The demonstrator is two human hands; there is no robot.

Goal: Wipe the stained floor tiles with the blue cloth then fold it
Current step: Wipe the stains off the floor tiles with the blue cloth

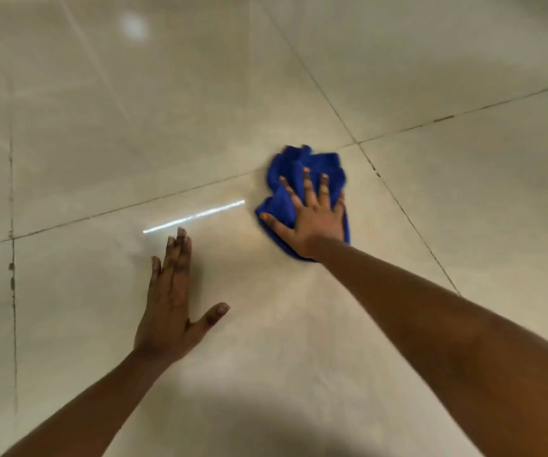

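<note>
Head view
Right hand: your right hand lies flat with fingers spread wide, palm pressing down on the blue cloth; it pins the cloth and does not close around it.
Blue cloth: bunched and crumpled on the floor tiles, just short of the crossing of two grout lines; most of it sticks out beyond your fingertips, away from you.
Left hand: your left hand is empty, flat and wide on the tile, thumb out, likely bracing you; it sits well apart from the cloth, nearer your body.
Stain: a faint yellowish patch shows between the two hands, just to the left of the cloth.
Key relation: the patch lies left of and nearer than the cloth, so your next stroke probably sweeps leftward and back toward you.
Task stage: wiping in hand; folding not yet begun.
</note>
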